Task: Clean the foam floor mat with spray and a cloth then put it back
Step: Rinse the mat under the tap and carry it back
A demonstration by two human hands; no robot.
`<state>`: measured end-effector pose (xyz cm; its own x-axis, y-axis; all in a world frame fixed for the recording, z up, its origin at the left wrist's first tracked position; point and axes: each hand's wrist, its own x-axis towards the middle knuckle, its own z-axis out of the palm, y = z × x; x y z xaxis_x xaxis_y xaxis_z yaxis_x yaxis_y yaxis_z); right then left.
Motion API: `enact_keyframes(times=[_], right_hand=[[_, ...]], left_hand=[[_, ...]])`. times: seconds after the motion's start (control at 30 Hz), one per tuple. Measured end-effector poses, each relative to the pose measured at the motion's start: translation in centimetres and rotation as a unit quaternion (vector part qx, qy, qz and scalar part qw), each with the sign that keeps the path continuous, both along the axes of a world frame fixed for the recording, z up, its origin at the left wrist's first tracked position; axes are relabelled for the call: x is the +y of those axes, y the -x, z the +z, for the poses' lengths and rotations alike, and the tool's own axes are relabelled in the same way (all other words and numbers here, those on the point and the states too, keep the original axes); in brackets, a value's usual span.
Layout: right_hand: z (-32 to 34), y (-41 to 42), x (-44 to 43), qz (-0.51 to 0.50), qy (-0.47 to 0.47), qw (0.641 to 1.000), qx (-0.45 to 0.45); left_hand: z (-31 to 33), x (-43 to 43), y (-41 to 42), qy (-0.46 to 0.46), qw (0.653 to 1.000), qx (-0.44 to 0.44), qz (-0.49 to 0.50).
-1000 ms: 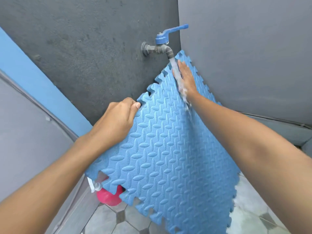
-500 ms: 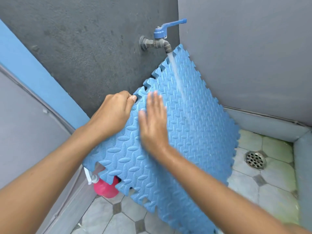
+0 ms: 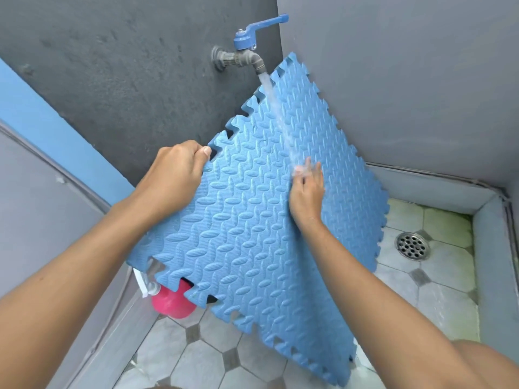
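A blue foam floor mat (image 3: pixel 247 234) with a ribbed pattern and jigsaw edges is held tilted on one corner under a running tap (image 3: pixel 247 56). My left hand (image 3: pixel 174 178) grips its upper left edge, thumb over the front face. My right hand (image 3: pixel 307 189) lies flat against the mat's face with fingers straight, right where the stream of water (image 3: pixel 276 108) lands and splashes. A pink spray bottle (image 3: pixel 171 301) with a white nozzle stands on the floor behind the mat's lower left corner, mostly hidden. No cloth is in view.
Dark grey walls meet in a corner just behind the mat. The floor (image 3: pixel 438 290) is wet grey tile with a low raised kerb around it. A round metal drain (image 3: pixel 412 245) sits at the right. A blue painted strip (image 3: pixel 56 130) runs along the left wall.
My right hand slid from the mat's top corner down to the left middle, then across to the right under the water stream. My left hand kept its grip.
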<state>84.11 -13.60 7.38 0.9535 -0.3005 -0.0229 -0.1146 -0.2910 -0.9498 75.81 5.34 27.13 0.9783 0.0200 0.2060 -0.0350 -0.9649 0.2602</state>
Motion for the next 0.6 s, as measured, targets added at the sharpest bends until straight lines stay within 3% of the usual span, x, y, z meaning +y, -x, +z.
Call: enact_keyframes(times=[0.13,0.27,0.5,0.6], right_hand=[[7.5,6.5,8.6,0.144,0.058,0.972,-0.175],[6.7,6.3,7.2,0.198,0.052,0.954,-0.220],[11.2,-10.5,2.8,0.147,0.028,0.984,-0.092],[8.4,-16.0,-0.5,0.096,0.026,0.994,-0.038]], left_hand=[[0.3,0.1,0.0,0.001,1.000,0.002,0.003],[0.6,0.2,-0.2,0.006,1.000,0.004,-0.002],[-0.3,0.3,0.3,0.022,1.000,0.000,-0.011],[0.3,0.5,0.1,0.016,1.000,-0.006,-0.024]])
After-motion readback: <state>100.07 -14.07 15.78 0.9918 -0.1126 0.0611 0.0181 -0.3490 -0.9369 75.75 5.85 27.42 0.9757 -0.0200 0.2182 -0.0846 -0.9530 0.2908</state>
